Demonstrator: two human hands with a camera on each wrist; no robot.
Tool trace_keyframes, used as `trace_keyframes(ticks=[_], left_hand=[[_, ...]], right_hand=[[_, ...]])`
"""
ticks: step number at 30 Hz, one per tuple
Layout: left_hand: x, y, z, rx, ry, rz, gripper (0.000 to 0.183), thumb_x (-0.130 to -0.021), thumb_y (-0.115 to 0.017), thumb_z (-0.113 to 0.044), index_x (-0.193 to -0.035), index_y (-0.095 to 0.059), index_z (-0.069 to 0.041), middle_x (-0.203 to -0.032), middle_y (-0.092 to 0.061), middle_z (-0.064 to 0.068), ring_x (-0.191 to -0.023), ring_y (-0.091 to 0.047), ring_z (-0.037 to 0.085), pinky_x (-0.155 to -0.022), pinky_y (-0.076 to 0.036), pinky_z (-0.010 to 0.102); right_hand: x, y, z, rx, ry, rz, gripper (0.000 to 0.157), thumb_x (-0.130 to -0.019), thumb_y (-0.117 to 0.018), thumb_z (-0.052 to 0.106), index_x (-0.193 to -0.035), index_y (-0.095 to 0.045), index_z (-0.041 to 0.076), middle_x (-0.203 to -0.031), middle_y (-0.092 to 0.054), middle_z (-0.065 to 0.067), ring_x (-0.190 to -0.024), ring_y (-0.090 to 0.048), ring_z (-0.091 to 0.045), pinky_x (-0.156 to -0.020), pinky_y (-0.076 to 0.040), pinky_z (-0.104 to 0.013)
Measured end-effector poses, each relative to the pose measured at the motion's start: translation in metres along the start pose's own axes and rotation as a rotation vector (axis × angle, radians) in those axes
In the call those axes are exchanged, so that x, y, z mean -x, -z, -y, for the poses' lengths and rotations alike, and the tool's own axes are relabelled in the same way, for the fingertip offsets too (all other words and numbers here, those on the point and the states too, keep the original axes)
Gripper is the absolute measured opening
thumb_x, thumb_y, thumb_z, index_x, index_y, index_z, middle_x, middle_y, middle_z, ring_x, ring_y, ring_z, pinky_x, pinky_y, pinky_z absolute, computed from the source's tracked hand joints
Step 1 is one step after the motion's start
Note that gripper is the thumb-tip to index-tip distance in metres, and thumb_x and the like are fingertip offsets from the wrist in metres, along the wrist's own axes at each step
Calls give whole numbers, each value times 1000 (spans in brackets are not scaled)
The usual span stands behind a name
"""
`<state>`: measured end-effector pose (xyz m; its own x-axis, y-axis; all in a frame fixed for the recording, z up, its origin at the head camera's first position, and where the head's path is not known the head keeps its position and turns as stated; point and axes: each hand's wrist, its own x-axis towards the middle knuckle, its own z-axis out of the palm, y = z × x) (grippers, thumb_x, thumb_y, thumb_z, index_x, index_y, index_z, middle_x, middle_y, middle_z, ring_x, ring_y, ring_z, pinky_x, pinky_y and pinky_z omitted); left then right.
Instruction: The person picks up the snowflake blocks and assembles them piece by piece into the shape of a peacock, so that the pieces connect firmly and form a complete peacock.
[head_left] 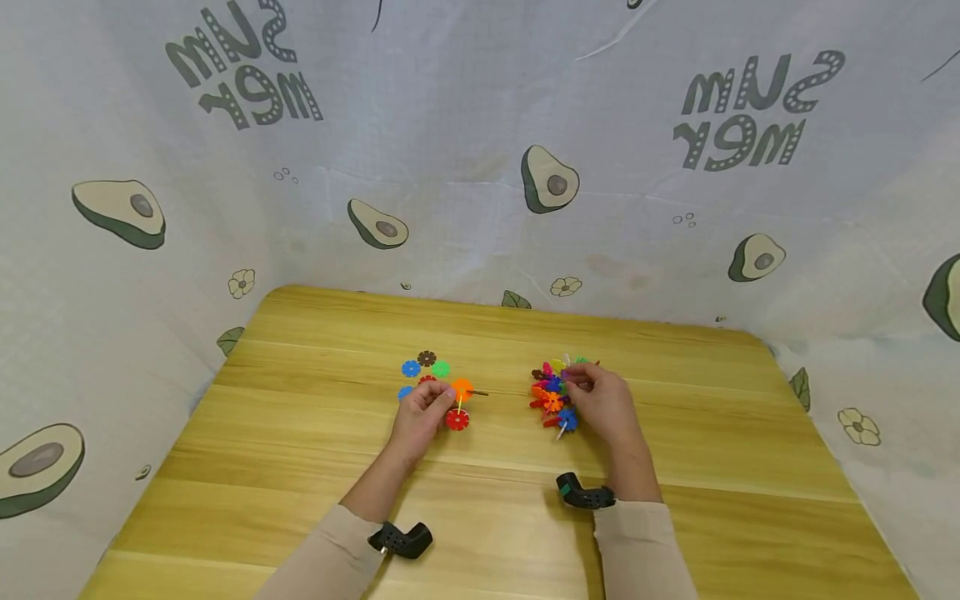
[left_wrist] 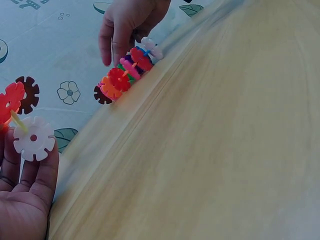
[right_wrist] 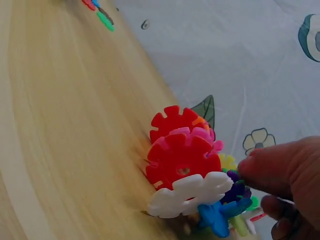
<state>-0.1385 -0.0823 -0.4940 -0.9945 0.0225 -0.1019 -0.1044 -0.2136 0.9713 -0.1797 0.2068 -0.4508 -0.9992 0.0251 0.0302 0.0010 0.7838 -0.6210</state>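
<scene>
My left hand pinches a small chain of joined notched interlocking discs between thumb and fingers. An orange disc and a red disc show in the head view. A white face and a brown disc appear in the left wrist view. Over on the right, my right hand reaches down to a colourful heap of interlocking discs, thumb and fingertips at its side, with a gap between them. A red disc, a white one and a blue one stand at the heap's near side.
Several loose flat discs lie beyond the left hand, among them a blue disc, a brown disc and a green disc. The wooden table meets a printed cloth along its back edge.
</scene>
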Motion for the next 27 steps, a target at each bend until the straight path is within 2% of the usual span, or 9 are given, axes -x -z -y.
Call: trace_keyframes(ticks=[5, 8, 13, 16, 18, 19, 21, 24, 27], left_hand=[[1, 0, 0, 8, -1, 3, 17, -102, -61, -12, -107, -62, 4, -95, -64, -6, -92, -64, 7, -81, -56, 14], [1, 0, 0, 7, -4, 5, 17, -102, -61, -12, -107, -62, 4, -95, -63, -6, -92, -64, 8, -80, -56, 15], [2, 0, 0, -23, -13, 11, 18, -101, -62, -15, -107, -62, 2, -95, -63, -6, -91, -62, 7, -74, -53, 15], [2, 1, 1, -55, -29, 11, 18, -101, -62, -15, -107, -62, 2, -95, -63, -6, -91, -62, 6, -73, -53, 15], [2, 1, 2, -76, -45, 3, 17, -102, -61, -14, -108, -61, 2, -95, -63, -6, -91, -61, 6, -75, -53, 15], [2, 0, 1, -84, -55, -4, 17, -102, -61, -14, -107, -61, 2, -95, -64, -6, -91, -61, 6, -75, -53, 15], [3, 0, 2, -99, -79, -17, 15, -102, -60, -12, -107, -61, 2, -94, -64, -4, -89, -60, 7, -75, -53, 15], [4, -1, 1, -124, -119, -46, 12, -102, -60, -10, -105, -60, 1, -92, -64, 0, -84, -59, 9, -70, -51, 16], [6, -2, 0, -147, -173, -68, 11, -100, -63, -9, -103, -61, 1, -92, -65, 4, -81, -59, 9, -68, -52, 16]], right_hand=[[2, 0, 1, -9, -51, -32, 24, -95, -71, 24, -111, -73, 7, -130, -53, -22, -121, -42, -42, -95, -47, -53], [3, 2, 1, 36, -107, -11, 25, -95, -70, 26, -109, -73, 6, -142, -42, -27, -132, -33, -49, -104, -42, -61], [3, 6, 4, 101, -103, 59, 28, -100, -63, 24, -113, -73, 1, -146, -46, -30, -136, -42, -52, -116, -38, -65], [4, 6, 7, 72, -99, 84, 29, -101, -63, 25, -114, -73, 2, -139, -55, -28, -127, -53, -46, -110, -47, -61], [4, 4, 9, 5, -104, 93, 30, -102, -62, 28, -115, -72, 3, -134, -61, -25, -120, -59, -41, -102, -54, -53], [3, 1, 10, -54, -109, 97, 30, -102, -63, 29, -115, -72, 4, -131, -64, -22, -114, -62, -36, -97, -57, -46], [2, -6, 12, -261, -120, 117, 28, -102, -64, 29, -114, -72, 5, -120, -68, -14, -104, -64, -25, -88, -59, -33], [2, -21, 15, -731, -99, 195, 16, -104, -60, 19, -103, -73, 11, -105, -69, 0, -93, -65, -10, -78, -58, -20], [4, -38, 19, -1149, -47, 347, 28, -107, -48, 8, -99, -71, 20, -98, -69, 8, -87, -67, -5, -78, -60, -18]])
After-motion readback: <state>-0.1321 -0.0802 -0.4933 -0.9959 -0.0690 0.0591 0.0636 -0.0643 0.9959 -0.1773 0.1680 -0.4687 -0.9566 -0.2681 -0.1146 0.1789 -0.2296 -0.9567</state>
